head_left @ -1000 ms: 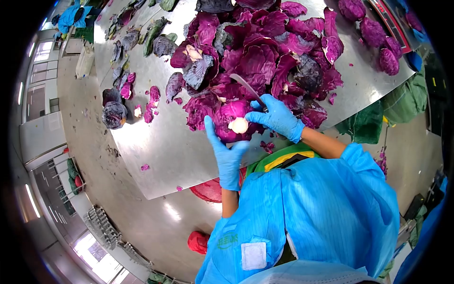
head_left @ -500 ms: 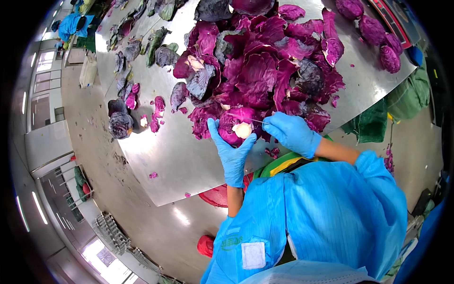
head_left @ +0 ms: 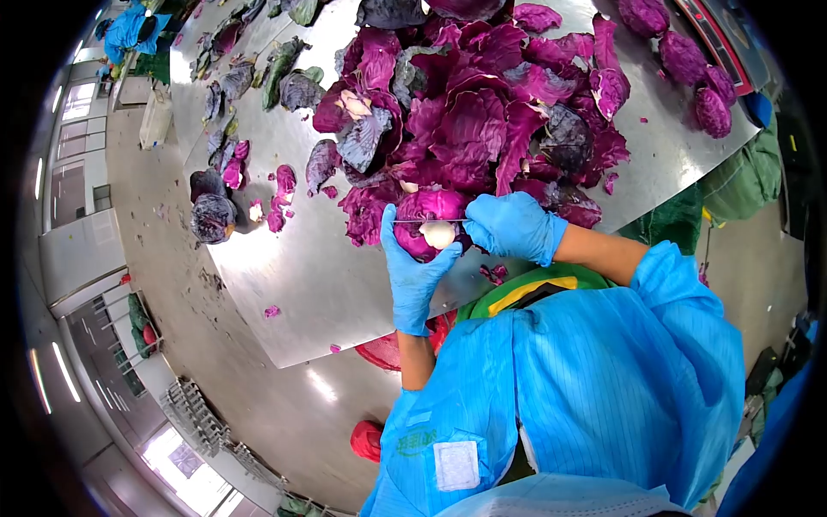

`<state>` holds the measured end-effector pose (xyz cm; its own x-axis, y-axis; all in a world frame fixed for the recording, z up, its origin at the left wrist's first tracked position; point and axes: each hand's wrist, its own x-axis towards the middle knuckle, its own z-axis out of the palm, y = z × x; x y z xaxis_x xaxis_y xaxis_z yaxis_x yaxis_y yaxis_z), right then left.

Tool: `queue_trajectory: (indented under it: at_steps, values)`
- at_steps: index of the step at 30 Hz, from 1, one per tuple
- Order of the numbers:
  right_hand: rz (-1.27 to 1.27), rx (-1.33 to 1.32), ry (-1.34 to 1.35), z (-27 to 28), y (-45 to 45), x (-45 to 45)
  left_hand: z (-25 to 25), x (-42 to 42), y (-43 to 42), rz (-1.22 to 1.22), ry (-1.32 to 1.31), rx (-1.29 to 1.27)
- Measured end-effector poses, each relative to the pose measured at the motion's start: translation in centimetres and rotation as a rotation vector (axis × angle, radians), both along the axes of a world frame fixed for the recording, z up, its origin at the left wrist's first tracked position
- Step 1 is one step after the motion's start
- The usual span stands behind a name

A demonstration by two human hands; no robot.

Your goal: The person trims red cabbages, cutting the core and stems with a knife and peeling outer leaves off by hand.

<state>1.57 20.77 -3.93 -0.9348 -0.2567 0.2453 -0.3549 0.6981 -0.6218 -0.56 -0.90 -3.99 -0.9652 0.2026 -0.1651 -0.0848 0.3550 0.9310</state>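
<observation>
A red cabbage [head_left: 433, 203] sits at the near edge of the leaf pile, its pale cut stem facing me. My left hand [head_left: 413, 283], in a blue glove, cups it from the near left, thumb and fingers around it. My right hand [head_left: 515, 229], also gloved, is closed on a knife [head_left: 418, 221]. The thin blade lies level across the cabbage just above the stem, pointing left towards my left fingers. The knife's handle is hidden in my fist. Loose purple leaves [head_left: 469, 129] are heaped right behind the cabbage.
Several trimmed cabbages [head_left: 683, 57] lie at the table's far right, near a red-edged device [head_left: 708, 39]. A dark cabbage [head_left: 213, 217] and leaf scraps are on the left of the metal table [head_left: 301, 302]. A green sack [head_left: 745, 177] stands at right; another person [head_left: 133, 33] is far left.
My right hand has shifted slightly left and the blade has come further across the cabbage, now nearly level. My left hand keeps its hold. The view has shifted slightly.
</observation>
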Motion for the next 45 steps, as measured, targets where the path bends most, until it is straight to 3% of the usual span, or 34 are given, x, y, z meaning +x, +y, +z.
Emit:
queue_trajectory:
  at_steps: [5, 13, 16, 21, 24, 27, 28, 29, 33, 36, 37, 41, 42, 43, 45]
  values:
    - [-0.018, 0.068, 0.032, -0.2, -0.6, -0.1, 1.2, -0.1, 0.3, 0.006, -0.083, 0.045]
    - [0.021, 0.101, 0.018, 0.4, -0.5, -0.7, -0.3, -0.2, 0.1, -0.001, 0.014, -0.011]
    - [0.07, 0.383, 0.118, 1.6, 0.7, -1.9, -0.1, 0.0, 0.6, 0.04, -0.006, -0.001]
    - [-0.086, 0.001, 0.051, -0.1, -0.5, -1.2, 0.2, 0.5, 1.6, 0.092, 0.068, -0.069]
    - [-0.227, -0.076, 0.022, -1.2, -1.2, -0.7, -0.1, 0.8, 1.9, 0.078, 0.142, -0.107]
    - [-0.276, -0.208, -0.195, -2.0, 1.4, -2.9, 0.4, 2.1, 2.0, 0.027, 0.331, -0.209]
    - [-0.296, -0.324, -0.319, -1.8, 2.0, -3.1, 0.5, 2.0, 2.2, 0.049, 0.295, -0.185]
    - [-0.286, -0.255, -0.394, -1.6, 2.2, -3.0, 0.7, 2.1, 2.3, 0.071, 0.252, -0.164]
    - [-0.16, -0.283, -0.137, 1.7, 1.6, -2.9, -0.2, 2.7, 1.7, 0.098, 0.252, -0.065]
    - [0.037, -0.314, -0.254, 3.7, 1.5, -3.0, -0.5, 3.1, 1.6, 0.101, 0.289, -0.094]
    - [0.068, -0.333, -0.041, 2.6, 0.6, -3.2, -0.1, 3.0, 1.8, 0.092, 0.298, -0.155]
    - [-0.122, -0.146, 0.03, 2.3, -0.1, -3.8, 0.4, 3.0, 2.3, 0.024, 0.375, -0.223]
    - [-0.043, -0.207, 0.037, 2.0, 0.1, -3.9, 1.0, 3.2, 2.3, -0.011, 0.416, -0.268]
    - [0.032, -0.268, 0.044, 1.4, 0.5, -4.1, 1.7, 3.4, 2.2, -0.017, 0.343, -0.204]
    - [0.096, -0.282, 0.132, 0.9, 0.4, -3.7, 3.6, 3.2, 2.0, 0.077, 0.026, 0.174]
